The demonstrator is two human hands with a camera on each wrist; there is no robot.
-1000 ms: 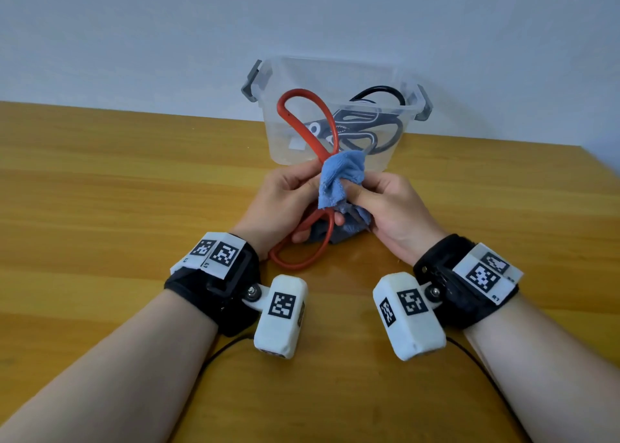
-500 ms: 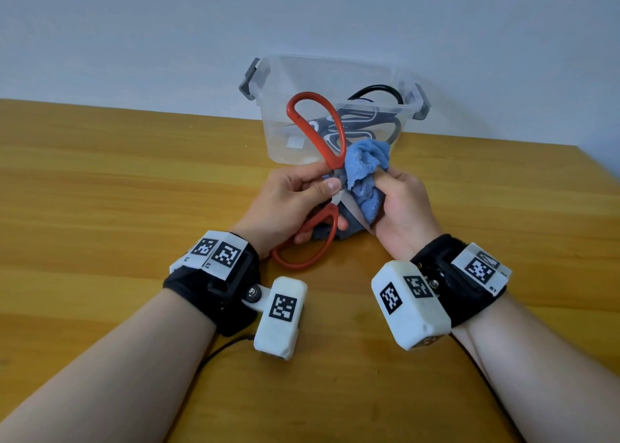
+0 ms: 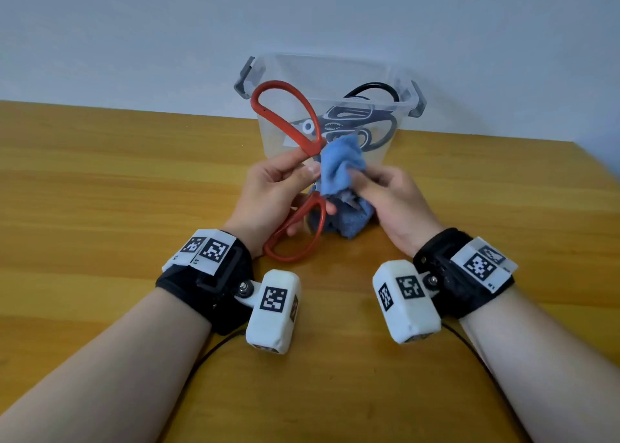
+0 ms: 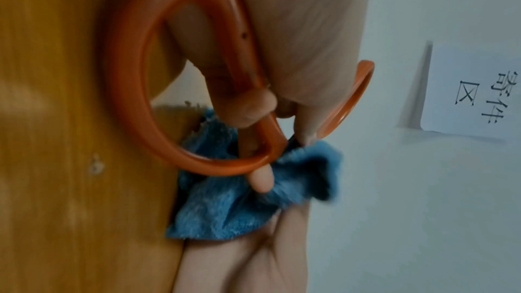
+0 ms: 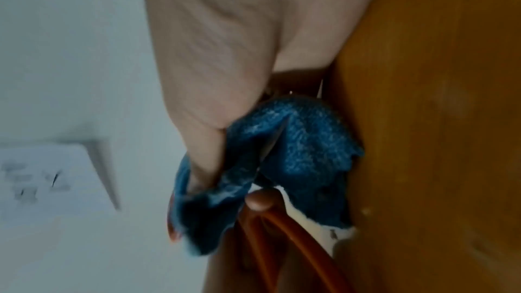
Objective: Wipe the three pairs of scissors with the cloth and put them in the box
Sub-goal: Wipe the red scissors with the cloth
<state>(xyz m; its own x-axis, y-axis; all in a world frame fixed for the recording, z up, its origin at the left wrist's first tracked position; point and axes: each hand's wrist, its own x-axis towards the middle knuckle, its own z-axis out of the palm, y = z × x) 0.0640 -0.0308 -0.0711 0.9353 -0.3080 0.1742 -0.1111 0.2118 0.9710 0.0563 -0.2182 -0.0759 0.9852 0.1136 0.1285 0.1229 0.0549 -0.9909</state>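
At frame centre, the red scissors (image 3: 303, 160) are pinched by the left hand (image 3: 271, 194) and the blue cloth (image 3: 340, 171) by right-hand fingers (image 3: 367, 182); skin could be nicked if the hidden blades slip through.

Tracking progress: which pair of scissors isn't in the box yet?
The red-handled scissors, held by the left hand; the dark-handled ones already lie inside the clear box.

The right hand (image 5: 225, 57) fills the top of the frame, its fingers curled into the bunched blue cloth (image 5: 296, 153), which lies against the wooden table (image 5: 437, 119). Below the cloth, the red scissor handles (image 5: 282, 226) run down and right. A blurred white paper (image 5: 50, 182) hangs on the pale wall
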